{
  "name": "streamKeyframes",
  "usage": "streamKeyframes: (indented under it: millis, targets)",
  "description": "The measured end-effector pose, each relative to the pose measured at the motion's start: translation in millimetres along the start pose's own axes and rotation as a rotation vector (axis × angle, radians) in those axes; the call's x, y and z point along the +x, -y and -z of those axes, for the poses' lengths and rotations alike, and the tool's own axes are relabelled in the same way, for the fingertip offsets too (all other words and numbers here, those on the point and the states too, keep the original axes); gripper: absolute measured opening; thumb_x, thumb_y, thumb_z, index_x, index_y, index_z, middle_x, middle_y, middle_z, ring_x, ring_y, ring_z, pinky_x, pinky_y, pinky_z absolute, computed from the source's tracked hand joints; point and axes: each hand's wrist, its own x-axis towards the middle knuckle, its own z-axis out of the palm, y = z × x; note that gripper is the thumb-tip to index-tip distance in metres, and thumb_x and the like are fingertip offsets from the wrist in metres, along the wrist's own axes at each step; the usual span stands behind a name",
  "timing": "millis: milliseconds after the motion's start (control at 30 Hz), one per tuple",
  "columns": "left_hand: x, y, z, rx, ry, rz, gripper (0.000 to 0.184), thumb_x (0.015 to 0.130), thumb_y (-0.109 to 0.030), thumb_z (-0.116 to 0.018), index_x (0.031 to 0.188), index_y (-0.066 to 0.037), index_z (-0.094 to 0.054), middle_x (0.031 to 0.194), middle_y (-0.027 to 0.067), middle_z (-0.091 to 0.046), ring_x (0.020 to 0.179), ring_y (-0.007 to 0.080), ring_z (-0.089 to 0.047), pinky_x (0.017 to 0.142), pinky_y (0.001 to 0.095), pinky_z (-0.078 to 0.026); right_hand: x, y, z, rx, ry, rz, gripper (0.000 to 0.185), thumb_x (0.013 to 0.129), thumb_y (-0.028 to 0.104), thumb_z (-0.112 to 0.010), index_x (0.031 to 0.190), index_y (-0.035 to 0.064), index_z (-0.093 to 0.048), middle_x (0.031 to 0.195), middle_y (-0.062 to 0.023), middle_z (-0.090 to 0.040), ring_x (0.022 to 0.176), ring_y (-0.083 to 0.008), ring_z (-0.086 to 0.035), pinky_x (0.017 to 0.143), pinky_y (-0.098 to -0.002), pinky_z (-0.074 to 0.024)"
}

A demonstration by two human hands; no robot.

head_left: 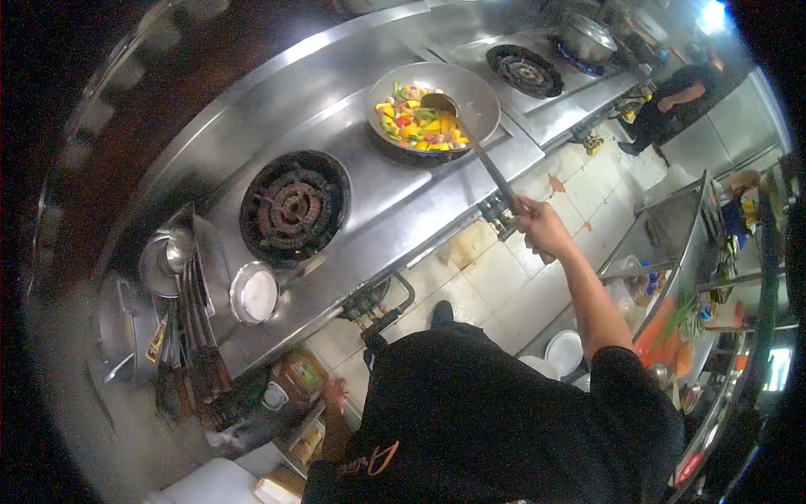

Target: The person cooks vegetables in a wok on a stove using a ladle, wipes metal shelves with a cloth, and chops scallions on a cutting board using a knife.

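Directions are from the middle of the view. Between 8 and 9 o'clock, ladles and other long-handled tools (195, 315) lean in a metal holder at the stove (378, 206), with a round tin of something white (253, 292) just beside them. At 10 o'clock sits a bare black burner (294, 206). At 7 o'clock the left hand (334, 393) hangs low, just beside a big jug (300, 376); its fingers look loosely bent, and I cannot tell whether it touches or holds anything. At 12 o'clock the wide pan (478, 94) rests on the stove, chopped yellow, red and green vegetables (411, 126) inside. A ladle (487, 160) dips among them, its handle slanting over the rim and the stove's front edge. At 3 o'clock the right hand (541, 227) is closed round the handle's end. A second burner (525, 71) lies at 1 o'clock, a covered pot (586, 39) beyond it. White bowls (563, 352) are at 4 o'clock. A co-worker (672, 97) in dark clothes stands at 2 o'clock, well apart.
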Motion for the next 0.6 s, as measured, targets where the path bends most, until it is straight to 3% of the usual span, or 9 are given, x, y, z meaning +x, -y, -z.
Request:
streamKeyframes:
  millis: [67, 100, 167, 233, 333, 400, 467, 500, 600]
  targets:
    - [1, 8, -6, -0.034, -0.026, -0.120, 0.046, 0.092, -0.040, -0.033, 0.121, -0.006, -0.042, 0.127, 0.0204, -0.041, 0.113, 0.0444, -0.040, 0.085, 0.0607, -0.038, 27, -16, 9, -0.014, 0.001, 0.055, 0.045, 0.077, 0.012, -0.058, 0.122, 0.0107, -0.050, 0.066, -0.0051, -0.057, 0.054, -0.0167, -0.056, 0.048, -0.0333, -0.0452]
    - [-7, 5, 4, 0.030, -0.046, -0.199, 0.047, 0.092, -0.040, -0.032, 0.122, -0.005, -0.041, 0.127, 0.0208, -0.040, 0.113, 0.0463, -0.039, 0.087, 0.0637, -0.035, 64, -50, 6, -0.076, -0.108, 0.236, 0.044, 0.076, 0.014, -0.059, 0.118, 0.0058, -0.051, 0.074, -0.0122, -0.062, 0.069, -0.0258, -0.062, 0.062, -0.0392, -0.0473]
    - [-13, 0, 7, -0.005, -0.053, -0.125, 0.047, 0.093, -0.040, -0.030, 0.122, -0.005, -0.041, 0.128, 0.0218, -0.040, 0.112, 0.0482, -0.040, 0.087, 0.0674, -0.033, 92, -25, 7, -0.272, -0.187, 0.167, 0.045, 0.074, 0.016, -0.059, 0.117, 0.0048, -0.051, 0.085, -0.0200, -0.063, 0.083, -0.0351, -0.061, 0.072, -0.0422, -0.0465]
    - [-14, 1, 4, 0.037, -0.146, -0.147, 0.046, 0.092, -0.039, -0.032, 0.120, -0.005, -0.042, 0.124, 0.0206, -0.041, 0.108, 0.0460, -0.041, 0.084, 0.0647, -0.034, 152, -41, 2, -0.401, -0.260, 0.316, 0.043, 0.074, 0.012, -0.059, 0.115, 0.0071, -0.052, 0.071, -0.0171, -0.057, 0.063, -0.0283, -0.057, 0.060, -0.0373, -0.0451]
    - [-15, 8, 0, 0.177, -0.356, -0.274, 0.043, 0.091, -0.038, -0.034, 0.117, -0.005, -0.043, 0.118, 0.0189, -0.042, 0.102, 0.0426, -0.042, 0.080, 0.0607, -0.035, 176, -30, 6, -0.428, -0.160, 0.440, 0.045, 0.072, 0.013, -0.059, 0.116, 0.0080, -0.052, 0.079, -0.0203, -0.060, 0.074, -0.0343, -0.059, 0.069, -0.0395, -0.0455]
    - [-14, 12, 1, 0.281, -0.488, -0.354, 0.041, 0.090, -0.037, -0.036, 0.114, -0.005, -0.044, 0.114, 0.0178, -0.043, 0.099, 0.0403, -0.043, 0.077, 0.0581, -0.036, 141, 16, 39, -0.670, -0.006, 0.434, 0.049, 0.071, 0.014, -0.060, 0.118, 0.0098, -0.051, 0.085, -0.0217, -0.062, 0.079, -0.0335, -0.061, 0.069, -0.0386, -0.0464]
    - [-15, 18, 6, 0.365, -0.584, -0.412, 0.039, 0.090, -0.036, -0.038, 0.112, -0.005, -0.045, 0.110, 0.0166, -0.044, 0.095, 0.0380, -0.044, 0.075, 0.0554, -0.037, 110, 51, 70, -0.819, 0.119, 0.215, 0.054, 0.070, 0.012, -0.059, 0.123, 0.0157, -0.048, 0.087, -0.0195, -0.063, 0.081, -0.0315, -0.062, 0.071, -0.0395, -0.0481]
    - [-15, 22, 9, 0.411, -0.635, -0.439, 0.038, 0.089, -0.036, -0.039, 0.111, -0.005, -0.046, 0.109, 0.0160, -0.044, 0.093, 0.0369, -0.045, 0.073, 0.0541, -0.038, 100, 52, 89, -0.880, 0.104, 0.415, 0.056, 0.071, 0.011, -0.059, 0.125, 0.0172, -0.047, 0.089, -0.0187, -0.063, 0.082, -0.0327, -0.061, 0.071, -0.0404, -0.0482]
    - [-7, 36, 16, 0.535, -0.775, -0.482, 0.036, 0.088, -0.034, -0.041, 0.107, -0.005, -0.047, 0.103, 0.0143, -0.046, 0.087, 0.0335, -0.046, 0.069, 0.0501, -0.039, 78, 58, 132, -0.986, 0.109, 0.445, 0.053, 0.071, 0.005, -0.056, 0.123, 0.0142, -0.047, 0.092, -0.0195, -0.061, 0.081, -0.0340, -0.061, 0.068, -0.0412, -0.0480]
